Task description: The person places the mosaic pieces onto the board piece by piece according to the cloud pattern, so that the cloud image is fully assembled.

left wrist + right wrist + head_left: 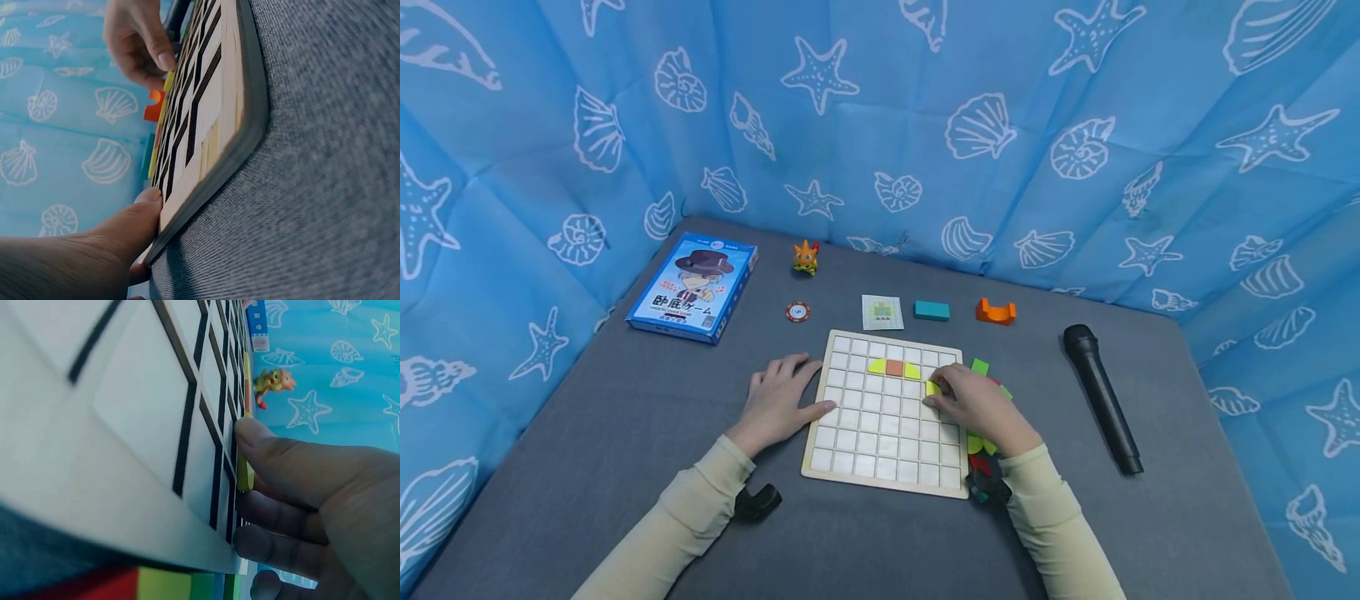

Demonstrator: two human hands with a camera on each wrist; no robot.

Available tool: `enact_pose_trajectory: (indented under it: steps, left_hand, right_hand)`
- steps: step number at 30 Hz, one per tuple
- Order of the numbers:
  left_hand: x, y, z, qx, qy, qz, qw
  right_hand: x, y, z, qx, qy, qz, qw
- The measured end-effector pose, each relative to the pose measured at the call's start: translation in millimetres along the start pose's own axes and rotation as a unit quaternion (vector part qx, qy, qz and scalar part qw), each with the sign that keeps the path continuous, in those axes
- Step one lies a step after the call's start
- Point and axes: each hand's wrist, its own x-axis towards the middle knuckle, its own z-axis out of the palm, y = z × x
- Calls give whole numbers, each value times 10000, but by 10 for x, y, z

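Note:
A wooden grid board [880,425] with white squares lies on the table. Two yellow rounded pieces [912,371] flank a reddish-orange square piece [895,367] in one of its upper rows. My left hand [781,400] rests at the board's left edge, fingers spread and thumb on the rim; the left wrist view shows that thumb [134,219] close up. Over the right side of the grid, my right hand [981,404] pinches another yellow piece [932,388] between thumb and fingers. In the right wrist view this yellow piece [245,475] sits right at the grid surface, partly hidden by the thumb.
Loose green, yellow and red pieces [980,367] lie along the board's right edge, partly under my right hand. Behind the board are a pattern card [882,312], teal block [931,311], orange piece [996,312], poker chip [798,312], figurine [806,258] and blue box [694,287]. A microphone [1101,400] lies right.

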Motion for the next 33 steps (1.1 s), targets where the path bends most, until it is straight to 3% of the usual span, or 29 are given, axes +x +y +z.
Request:
enact_pose_trajectory:
  steps: [11, 33]
  left_hand:
    - [-4, -9, 7, 6, 58, 27, 10000]
    - [8, -16, 31, -24, 27, -49, 10000]
  right_hand:
    - [-5, -20, 20, -74, 46, -319, 9995]
    - [-30, -51, -1, -113, 24, -483, 9988]
